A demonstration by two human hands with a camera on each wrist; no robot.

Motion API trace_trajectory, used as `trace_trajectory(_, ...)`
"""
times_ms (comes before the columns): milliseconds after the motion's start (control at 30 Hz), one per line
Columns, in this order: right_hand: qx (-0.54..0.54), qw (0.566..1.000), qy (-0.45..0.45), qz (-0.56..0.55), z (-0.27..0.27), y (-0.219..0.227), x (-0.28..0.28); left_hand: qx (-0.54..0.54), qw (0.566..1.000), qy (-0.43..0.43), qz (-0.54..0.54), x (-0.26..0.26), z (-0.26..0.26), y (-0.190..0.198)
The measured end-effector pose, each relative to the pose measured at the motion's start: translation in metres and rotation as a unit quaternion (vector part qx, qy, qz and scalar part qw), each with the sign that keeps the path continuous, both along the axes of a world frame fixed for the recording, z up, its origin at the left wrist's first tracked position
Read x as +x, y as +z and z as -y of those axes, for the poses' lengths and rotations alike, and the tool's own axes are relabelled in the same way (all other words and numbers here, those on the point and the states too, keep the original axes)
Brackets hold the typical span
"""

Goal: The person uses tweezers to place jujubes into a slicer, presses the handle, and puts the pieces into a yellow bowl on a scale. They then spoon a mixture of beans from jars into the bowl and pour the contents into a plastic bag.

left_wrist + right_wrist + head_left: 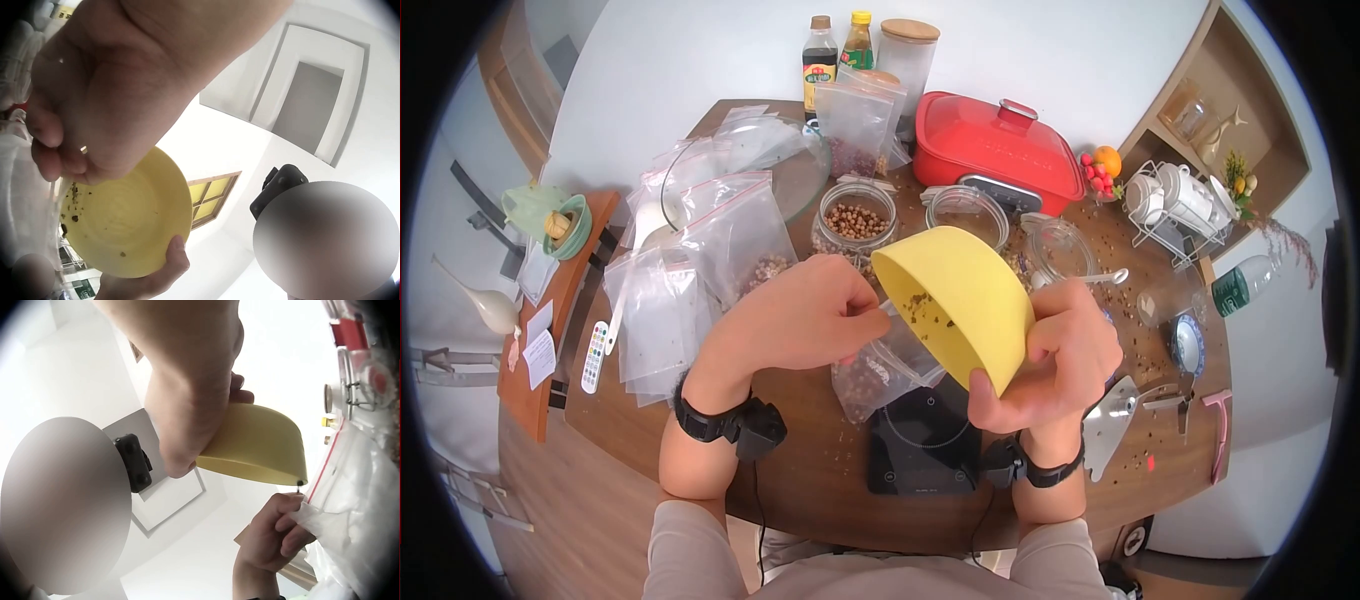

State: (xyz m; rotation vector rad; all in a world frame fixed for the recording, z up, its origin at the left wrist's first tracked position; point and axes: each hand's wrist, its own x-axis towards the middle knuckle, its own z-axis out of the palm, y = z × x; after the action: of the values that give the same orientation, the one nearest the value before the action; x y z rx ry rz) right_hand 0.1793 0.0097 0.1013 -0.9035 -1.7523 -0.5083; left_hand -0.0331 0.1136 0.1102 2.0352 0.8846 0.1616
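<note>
Over the black device (925, 445) at the table's near edge, the left hand (795, 312) has its fingers curled in, pinching the upper edge of a clear bag (862, 392) that hangs in front of it with round pale bits inside. Facing it, the right hand (1055, 350) is clamped on a yellow bowl (982, 282), thumb on one side and fingers on the other. The bowl is held in the air, tipped well over, its mouth turned toward the left hand and the bag; dark crumbs (930, 312) cling to its inner wall, gathered mostly near the lower rim. The right wrist view shows that rim just above the left fingers; whether it touches the bag I cannot tell. Beyond the hands stand a jar (824, 238) of brown beans and an open jar (967, 215), with a red cooker (1000, 150) behind. More bags (662, 325) lie to the left, near a white remote (595, 357). To the right, a metal blade (1108, 430) and a pink tool (1218, 435) lie on the table (800, 470), with specks scattered about.
</note>
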Motion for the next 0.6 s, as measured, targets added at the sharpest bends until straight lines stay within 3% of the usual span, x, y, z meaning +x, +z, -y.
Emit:
trace_trajectory(233, 0.086, 0.996, -0.007, -0.018, 0.0, -0.001, -0.006, 0.005, 1.0, 0.005, -0.005, 0.0, 0.001, 0.004)
trace_trajectory(367, -0.037, 0.999, -0.012, 0.038, -0.004, -0.002, 0.001, 0.007, 1.0, 0.01, 0.009, 0.0, 0.003, 0.007)
trace_trajectory(500, 0.03, 0.998, -0.053, -0.003, -0.004, -0.001, -0.001, 0.08, 0.997, 0.004, 0.014, -0.002, 0.0, -0.001)
trace_trajectory(600, -0.002, 0.997, -0.074, -0.035, 0.0, -0.001, 0.005, 0.166, 0.985, -0.012, 0.053, -0.001, 0.001, -0.008)
